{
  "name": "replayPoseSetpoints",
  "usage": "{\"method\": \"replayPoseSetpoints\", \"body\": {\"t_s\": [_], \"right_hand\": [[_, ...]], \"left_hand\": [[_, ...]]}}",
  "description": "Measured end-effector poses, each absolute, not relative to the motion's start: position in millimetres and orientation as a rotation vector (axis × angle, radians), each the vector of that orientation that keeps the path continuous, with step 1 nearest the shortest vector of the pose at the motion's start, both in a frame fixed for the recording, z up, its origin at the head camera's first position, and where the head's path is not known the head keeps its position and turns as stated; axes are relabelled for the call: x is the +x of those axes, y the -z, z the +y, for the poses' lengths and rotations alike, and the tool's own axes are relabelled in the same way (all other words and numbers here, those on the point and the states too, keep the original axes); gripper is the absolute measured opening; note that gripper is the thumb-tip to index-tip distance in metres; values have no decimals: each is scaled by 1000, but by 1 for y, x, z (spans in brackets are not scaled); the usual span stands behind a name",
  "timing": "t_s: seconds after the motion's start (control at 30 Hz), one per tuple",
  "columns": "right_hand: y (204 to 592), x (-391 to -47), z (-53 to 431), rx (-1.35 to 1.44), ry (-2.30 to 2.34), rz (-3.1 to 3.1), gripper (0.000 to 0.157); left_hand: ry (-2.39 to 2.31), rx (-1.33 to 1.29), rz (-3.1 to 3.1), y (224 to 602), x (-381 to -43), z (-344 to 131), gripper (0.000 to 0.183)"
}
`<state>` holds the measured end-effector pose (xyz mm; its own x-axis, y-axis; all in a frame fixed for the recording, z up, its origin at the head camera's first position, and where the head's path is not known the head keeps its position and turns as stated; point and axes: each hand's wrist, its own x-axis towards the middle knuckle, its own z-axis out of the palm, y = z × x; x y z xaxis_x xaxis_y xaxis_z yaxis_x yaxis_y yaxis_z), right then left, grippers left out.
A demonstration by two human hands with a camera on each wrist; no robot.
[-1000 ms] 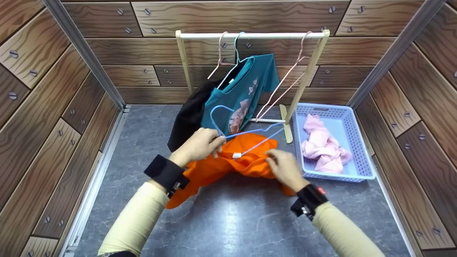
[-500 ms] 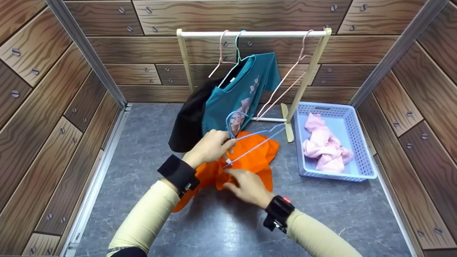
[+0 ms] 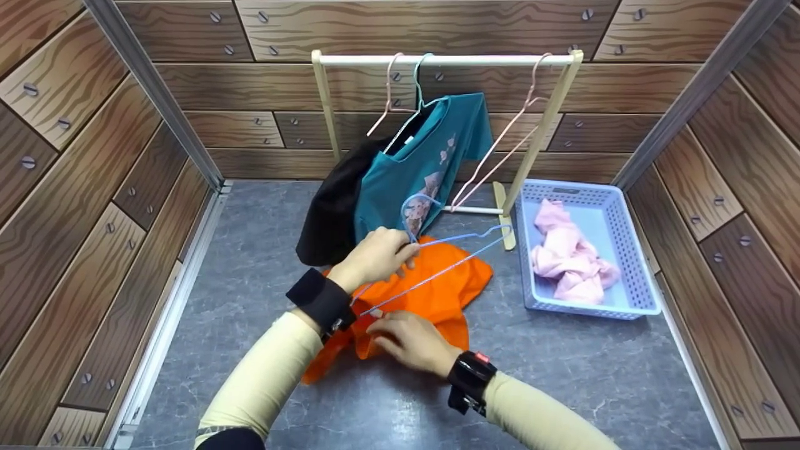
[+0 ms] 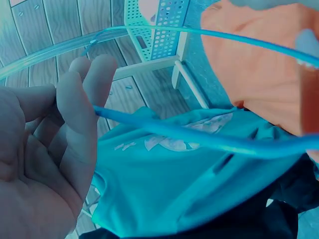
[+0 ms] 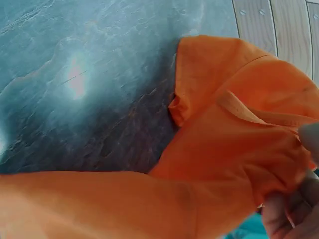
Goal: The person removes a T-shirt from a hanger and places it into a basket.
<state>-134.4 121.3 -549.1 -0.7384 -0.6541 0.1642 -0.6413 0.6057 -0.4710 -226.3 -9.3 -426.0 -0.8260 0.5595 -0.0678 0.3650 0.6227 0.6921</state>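
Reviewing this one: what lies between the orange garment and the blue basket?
In the head view, the stretch between the orange garment and the blue basket is bare grey floor; the rack's foot stands just farther back.

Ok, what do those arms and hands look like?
Left hand and right hand are bare. Left sleeve and right sleeve are pale yellow; black cloth edges the left one. Left wristband and right wristband are black; the right has a red patch.
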Motion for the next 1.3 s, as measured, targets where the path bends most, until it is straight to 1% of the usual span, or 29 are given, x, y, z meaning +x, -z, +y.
{"method": "replayPoseSetpoints", "body": {"t_s": [0.07,0.23,0.53,0.67,0.83,0.97,1.13,1.3], "right_hand": [[549,-133,123,-1083,779,2779,26],[551,-130,119,-1093,766,2757,32],[557,-124,110,-970,938,2730,42],[559,-121,109,-1052,925,2654,45],[561,-120,106,-1190,916,2470,53],[564,-120,112,-1155,913,2430,48],[575,-123,134,-990,873,2466,44],[586,-128,165,-892,868,2477,37]], "left_hand": [[-1007,725,2574,427,-228,-8,34],[-1024,674,2581,429,-231,0,33],[-998,695,2663,434,-236,18,34],[-1034,689,2673,437,-238,19,31],[-1055,680,2661,440,-241,20,30],[-981,680,2658,440,-243,15,32],[-779,664,2742,438,-249,-4,33],[-625,544,2776,443,-257,-21,30]]}}
